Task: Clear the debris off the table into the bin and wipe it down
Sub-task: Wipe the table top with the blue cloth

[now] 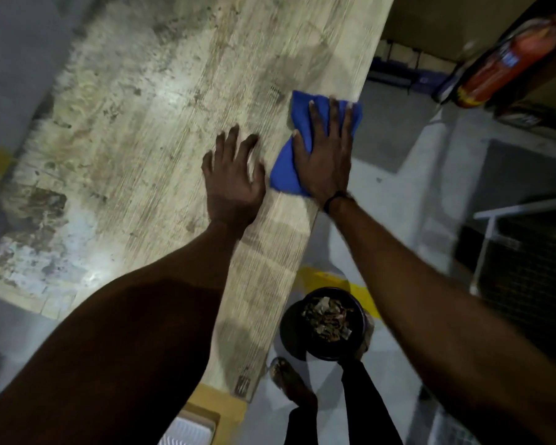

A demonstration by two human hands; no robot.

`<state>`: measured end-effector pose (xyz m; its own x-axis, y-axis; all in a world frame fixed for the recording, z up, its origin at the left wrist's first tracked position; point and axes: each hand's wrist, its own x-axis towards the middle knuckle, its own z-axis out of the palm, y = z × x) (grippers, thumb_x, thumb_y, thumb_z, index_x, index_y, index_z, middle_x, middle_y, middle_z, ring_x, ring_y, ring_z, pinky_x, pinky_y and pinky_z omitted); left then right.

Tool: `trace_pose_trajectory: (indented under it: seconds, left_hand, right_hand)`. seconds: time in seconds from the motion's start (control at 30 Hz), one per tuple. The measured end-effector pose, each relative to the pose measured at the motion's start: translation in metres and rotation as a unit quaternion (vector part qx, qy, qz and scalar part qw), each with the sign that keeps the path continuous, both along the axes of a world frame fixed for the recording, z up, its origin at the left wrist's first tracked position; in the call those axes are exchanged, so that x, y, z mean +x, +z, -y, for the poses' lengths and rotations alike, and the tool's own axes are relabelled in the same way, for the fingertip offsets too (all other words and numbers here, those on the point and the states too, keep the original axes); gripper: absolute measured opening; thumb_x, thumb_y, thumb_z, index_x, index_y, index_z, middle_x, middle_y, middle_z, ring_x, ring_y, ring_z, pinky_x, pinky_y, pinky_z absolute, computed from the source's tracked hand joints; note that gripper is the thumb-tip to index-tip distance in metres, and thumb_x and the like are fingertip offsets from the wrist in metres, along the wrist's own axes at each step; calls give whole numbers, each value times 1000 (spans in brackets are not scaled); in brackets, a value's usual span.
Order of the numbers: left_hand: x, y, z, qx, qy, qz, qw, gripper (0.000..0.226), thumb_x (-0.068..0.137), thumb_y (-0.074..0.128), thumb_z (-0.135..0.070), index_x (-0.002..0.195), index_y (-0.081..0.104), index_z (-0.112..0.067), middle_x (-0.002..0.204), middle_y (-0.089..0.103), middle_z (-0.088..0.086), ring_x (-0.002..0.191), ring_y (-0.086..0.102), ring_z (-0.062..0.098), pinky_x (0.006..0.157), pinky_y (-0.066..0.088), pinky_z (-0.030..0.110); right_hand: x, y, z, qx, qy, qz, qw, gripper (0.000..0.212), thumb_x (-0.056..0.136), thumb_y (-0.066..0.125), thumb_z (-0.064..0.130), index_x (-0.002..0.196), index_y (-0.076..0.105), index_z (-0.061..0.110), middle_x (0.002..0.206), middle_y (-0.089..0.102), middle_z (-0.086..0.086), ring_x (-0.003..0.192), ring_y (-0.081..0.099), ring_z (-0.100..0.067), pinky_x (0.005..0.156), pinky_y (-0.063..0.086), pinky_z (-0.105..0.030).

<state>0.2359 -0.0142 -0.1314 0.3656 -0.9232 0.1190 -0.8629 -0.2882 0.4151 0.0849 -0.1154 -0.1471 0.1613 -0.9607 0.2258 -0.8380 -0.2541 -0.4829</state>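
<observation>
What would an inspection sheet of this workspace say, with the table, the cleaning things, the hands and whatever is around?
Surface: worn wooden table, stained and blotchy; no loose debris seen on it.
Job's things: blue cloth flat on the table near its right edge; dark bin on the floor beside the table, holding brownish debris.
Clutter: nothing seen on the table.
Hands: right hand presses flat on the cloth; left hand rests open on the bare table beside it.
Cables: nothing seen.
Surroundings: grey floor with yellow markings; orange cylinder at upper right, blurred; white metal frame at right.
</observation>
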Motion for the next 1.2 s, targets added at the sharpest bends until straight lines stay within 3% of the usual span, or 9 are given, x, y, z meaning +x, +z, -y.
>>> trace_pose_trajectory:
  seconds: [0.2, 0.37, 0.53, 0.67, 0.83, 0.97, 1.2]
  left_hand:
    - [-2, -1, 1, -24, 11, 5, 1000, 48, 107, 49, -40, 153, 52, -30, 169, 37, 3, 158, 30, 29, 125, 27, 53]
    - [-1, -4, 1, -28, 9, 28, 999, 49, 106, 51, -38, 154, 51, -28, 170, 36, 4, 159, 30, 28, 124, 27, 54]
    - [-3, -1, 0, -32, 11, 15, 999, 48, 107, 51, -39, 154, 50, -29, 170, 35, 2, 159, 27, 27, 126, 24, 53]
    - [-2, 0, 1, -26, 9, 9, 1000, 49, 106, 51, -38, 154, 50, -28, 170, 36, 4, 159, 28, 28, 125, 25, 54]
    - [0, -2, 0, -33, 3, 18, 999, 50, 105, 54, -36, 153, 53, -25, 169, 37, 6, 158, 31, 31, 124, 27, 56]
    - [1, -5, 1, -22, -2, 28, 999, 51, 106, 50, -38, 155, 50, -25, 170, 36, 6, 158, 30, 30, 124, 27, 56]
    - [-2, -6, 13, 23, -24, 34, 999, 57, 106, 44, -37, 162, 40, -25, 174, 25, 11, 161, 19, 37, 126, 20, 61]
  right_hand:
    - [8, 9, -122, 35, 14, -12, 999, 65, 108, 46, 52, 163, 39, 19, 174, 24, -14, 163, 9, -38, 131, 14, -57]
    - [5, -1, -30, 8, 1, -18, 1000, 64, 105, 50, 52, 158, 48, 16, 169, 35, -17, 160, 21, -44, 128, 23, -59]
    - [0, 2, 56, 36, -6, -17, 999, 71, 102, 34, 58, 161, 44, 19, 172, 31, -13, 161, 17, -40, 129, 22, -57]
    - [6, 6, -10, 20, -21, -28, 999, 68, 104, 39, 54, 161, 44, 16, 171, 32, -16, 161, 19, -41, 127, 23, -59]
    - [14, 7, -115, 65, -15, -26, 997, 71, 107, 38, 58, 166, 32, 20, 176, 19, -9, 164, 5, -33, 131, 13, -56]
    - [10, 1, -65, 39, -16, -27, 999, 68, 106, 41, 56, 164, 38, 20, 174, 26, -9, 163, 12, -35, 130, 21, -56]
    - [10, 5, 28, 51, -34, -35, 998, 74, 103, 29, 60, 166, 33, 20, 175, 21, -9, 163, 8, -37, 129, 23, -56]
